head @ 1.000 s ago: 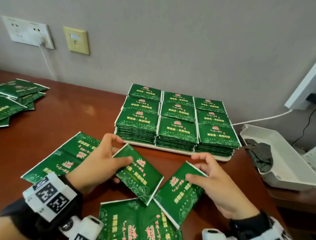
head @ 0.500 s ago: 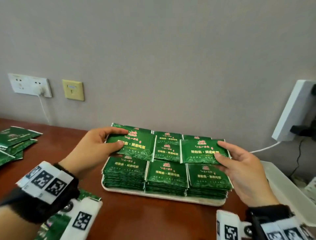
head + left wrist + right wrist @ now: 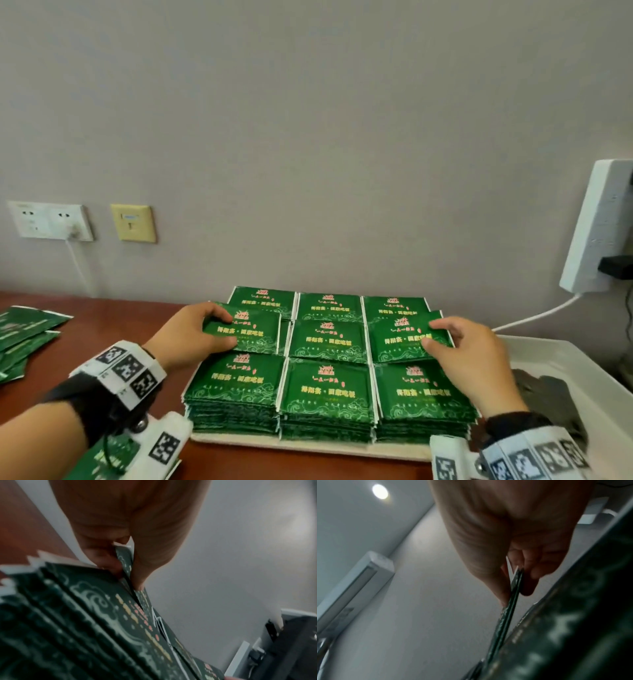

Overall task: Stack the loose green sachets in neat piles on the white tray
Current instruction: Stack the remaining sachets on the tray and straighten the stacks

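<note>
Nine piles fill the tray; the left hand and right hand each pinch one sachet over the middle row, while loose sachets wait at nine o'clock on the bench.

green sachets, yellow Chinese print, unreadable

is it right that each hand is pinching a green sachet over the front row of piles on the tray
Not quite. Each hand does pinch a sachet, but over the middle row, not the front one. The head view shows the left hand with its sachet and the right hand with its sachet there on the tray.
</note>
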`<state>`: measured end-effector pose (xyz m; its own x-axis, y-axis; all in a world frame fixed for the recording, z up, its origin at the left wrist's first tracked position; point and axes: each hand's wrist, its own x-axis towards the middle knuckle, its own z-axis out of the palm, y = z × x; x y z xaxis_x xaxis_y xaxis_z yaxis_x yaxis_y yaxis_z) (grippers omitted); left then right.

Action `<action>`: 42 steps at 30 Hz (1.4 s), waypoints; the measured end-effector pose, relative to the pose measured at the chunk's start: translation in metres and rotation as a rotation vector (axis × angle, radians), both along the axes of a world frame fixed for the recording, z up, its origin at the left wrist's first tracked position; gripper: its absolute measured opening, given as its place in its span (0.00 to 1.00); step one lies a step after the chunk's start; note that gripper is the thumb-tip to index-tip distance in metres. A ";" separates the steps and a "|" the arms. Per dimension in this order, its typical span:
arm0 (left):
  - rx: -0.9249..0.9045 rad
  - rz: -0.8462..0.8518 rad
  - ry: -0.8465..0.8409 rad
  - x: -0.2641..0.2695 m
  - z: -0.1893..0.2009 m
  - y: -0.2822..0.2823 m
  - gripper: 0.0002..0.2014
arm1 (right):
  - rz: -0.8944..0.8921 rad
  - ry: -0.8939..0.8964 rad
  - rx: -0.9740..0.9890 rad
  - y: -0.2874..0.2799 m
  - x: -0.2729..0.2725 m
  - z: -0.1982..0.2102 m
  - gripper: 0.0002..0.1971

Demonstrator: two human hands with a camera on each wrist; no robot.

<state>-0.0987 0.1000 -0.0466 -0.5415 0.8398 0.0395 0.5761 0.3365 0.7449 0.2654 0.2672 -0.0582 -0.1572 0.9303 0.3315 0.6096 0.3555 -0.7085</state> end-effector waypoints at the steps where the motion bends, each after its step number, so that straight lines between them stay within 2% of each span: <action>1: -0.036 -0.017 0.053 0.003 0.003 0.000 0.17 | -0.002 -0.065 0.011 0.000 -0.001 -0.001 0.14; 5: -0.207 -0.073 0.247 0.016 0.015 0.002 0.24 | -0.014 -0.274 -0.019 0.000 -0.003 -0.004 0.17; 8: -0.380 -0.079 0.418 0.024 0.019 0.005 0.30 | -0.010 -0.338 -0.056 -0.001 -0.004 -0.005 0.21; 11: -0.454 -0.071 0.509 0.033 0.023 0.008 0.34 | 0.014 -0.367 -0.079 -0.002 -0.006 -0.005 0.27; 14: -0.472 -0.080 0.566 0.037 0.025 0.010 0.35 | 0.035 -0.420 -0.082 -0.004 -0.008 -0.004 0.32; 19: -0.506 -0.094 0.626 0.040 0.023 0.012 0.32 | 0.025 -0.485 -0.090 -0.007 -0.010 -0.004 0.33; 23: -0.474 -0.097 0.647 0.039 0.023 0.013 0.31 | 0.018 -0.487 -0.090 -0.012 -0.011 0.005 0.32; 26: -0.426 -0.068 0.682 0.042 0.026 0.003 0.32 | 0.057 -0.419 -0.017 -0.024 -0.014 0.020 0.30; 29: -0.398 0.021 0.742 0.047 0.028 -0.018 0.32 | 0.205 -0.297 0.044 -0.049 -0.027 0.040 0.23; 31: -0.394 0.031 0.682 0.042 0.025 -0.036 0.28 | 0.337 -0.263 0.024 -0.076 -0.038 0.054 0.17; 33: -0.371 0.003 0.575 0.033 0.019 -0.057 0.25 | 0.469 -0.294 -0.010 -0.107 -0.049 0.062 0.14; 37: -0.343 0.010 0.430 0.014 0.007 -0.106 0.18 | 0.740 -0.477 -0.127 -0.170 -0.071 0.055 0.17; 39: -0.403 0.035 0.404 0.003 0.000 -0.131 0.23 | 0.892 -0.627 -0.207 -0.197 -0.082 0.043 0.22; 42: -0.573 0.048 0.344 -0.014 -0.013 -0.159 0.38 | 1.063 -0.857 -0.229 -0.223 -0.095 0.022 0.33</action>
<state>-0.1128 -0.0592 -0.0597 -0.6148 0.7548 -0.2287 0.7237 0.6551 0.2169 0.1708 0.0444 -0.0358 -0.8929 0.2567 -0.3699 0.3922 0.8469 -0.3590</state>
